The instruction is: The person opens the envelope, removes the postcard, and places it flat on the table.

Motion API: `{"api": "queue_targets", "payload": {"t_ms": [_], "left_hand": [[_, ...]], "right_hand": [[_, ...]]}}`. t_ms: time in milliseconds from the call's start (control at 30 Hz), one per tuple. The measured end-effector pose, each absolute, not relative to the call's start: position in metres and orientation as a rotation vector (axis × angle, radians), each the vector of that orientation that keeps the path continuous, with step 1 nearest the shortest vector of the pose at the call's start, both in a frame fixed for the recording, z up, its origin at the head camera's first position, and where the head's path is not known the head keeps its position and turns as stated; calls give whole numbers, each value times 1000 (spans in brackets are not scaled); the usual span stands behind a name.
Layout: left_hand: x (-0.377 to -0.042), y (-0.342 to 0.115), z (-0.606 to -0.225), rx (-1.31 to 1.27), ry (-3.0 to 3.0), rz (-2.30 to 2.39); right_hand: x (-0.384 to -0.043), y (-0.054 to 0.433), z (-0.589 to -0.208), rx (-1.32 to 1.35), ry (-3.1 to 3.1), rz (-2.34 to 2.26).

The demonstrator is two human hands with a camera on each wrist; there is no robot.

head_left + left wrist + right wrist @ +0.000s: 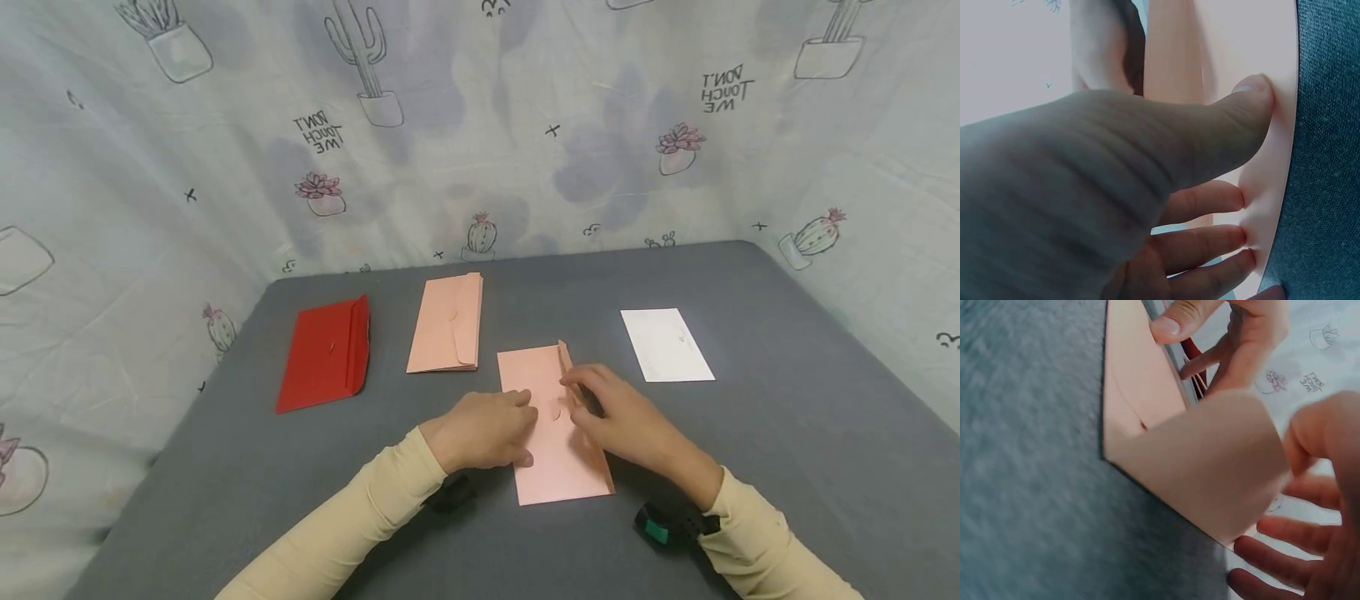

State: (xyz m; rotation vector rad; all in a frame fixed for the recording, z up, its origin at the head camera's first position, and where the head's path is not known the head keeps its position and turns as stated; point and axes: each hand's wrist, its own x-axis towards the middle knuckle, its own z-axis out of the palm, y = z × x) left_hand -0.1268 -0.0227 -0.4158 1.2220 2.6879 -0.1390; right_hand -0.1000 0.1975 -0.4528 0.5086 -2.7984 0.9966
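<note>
A pink envelope (555, 479) lies on the table in front of me, its long flap (1210, 465) standing up along the right side. My left hand (483, 429) rests on the envelope's left part, fingertips pressing the paper. In the left wrist view its thumb (1250, 115) and fingers are spread along the envelope near one edge. My right hand (622, 417) is at the raised flap, pinching its edge between thumb and fingers; motion blurs the thumb in the right wrist view. A curved slit shows in the envelope's middle.
Several pink envelopes (442, 325) lie stacked behind my left hand. Farther left lies a red envelope (315, 358). A white card (663, 346) is at the right. The grey tabletop (787, 433) ends at a hanging cloth (480, 150) printed with cacti.
</note>
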Motion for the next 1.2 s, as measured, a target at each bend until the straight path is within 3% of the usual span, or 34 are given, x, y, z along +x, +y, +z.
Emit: {"api": "queue_targets", "payload": {"t_ms": [167,667,1033,1200], "left_hand": [[-127,-23,-416,1212,2686,-127],[-128,-24,-417,1199,2678,-85],[-131,-48,-417,1018,2526,89],[-131,-43,-418,1089,2571,60]], "right_hand": [[-103,206,-449,435,-2759,1098],[-102,213,-452,390,-2878,476],[-106,211,-455,501,-2882,607],[-106,222,-452,547,-2939,668]]}}
